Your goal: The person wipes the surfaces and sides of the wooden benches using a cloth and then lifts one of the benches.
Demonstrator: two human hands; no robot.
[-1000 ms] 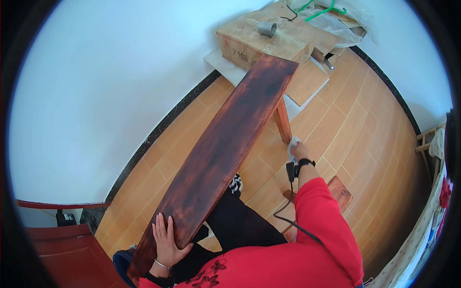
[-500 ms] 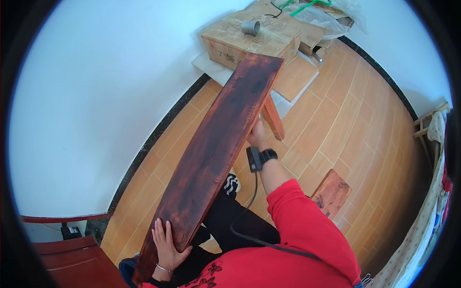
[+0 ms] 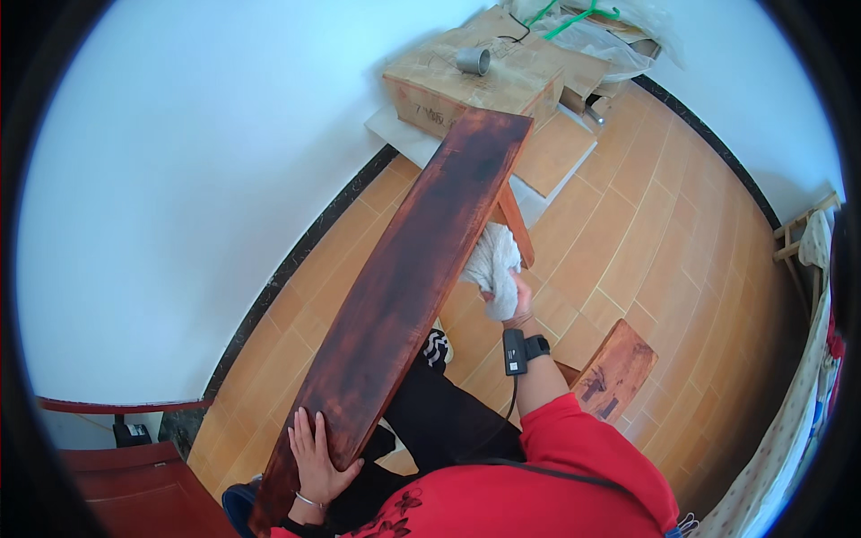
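A long dark-brown wooden bench (image 3: pixel 404 260) slants from my lap up toward the far boxes, one splayed leg (image 3: pixel 515 226) showing under its far end. My left hand (image 3: pixel 317 453) lies on the near end of the bench top, fingers spread and thumb at the edge. Beside the bench's right edge, close to that leg, my right hand (image 3: pixel 519 296) grips a crumpled whitish cloth (image 3: pixel 493 267). Part of the cloth reaches the bench's side edge; whether it touches is unclear. A black device is strapped to my right wrist, with a cable running back from it.
A cardboard box (image 3: pixel 430 103) with a metal cup (image 3: pixel 473 61) on top stands past the bench's far end. On the tiled floor to my right is a small wooden stool (image 3: pixel 619 372). Red-brown furniture (image 3: pixel 134 493) sits at lower left, and a white wall rises along the left.
My right hand has come out from under the bench edge and back toward me, bringing the cloth into sight. My left hand stays on the bench top.
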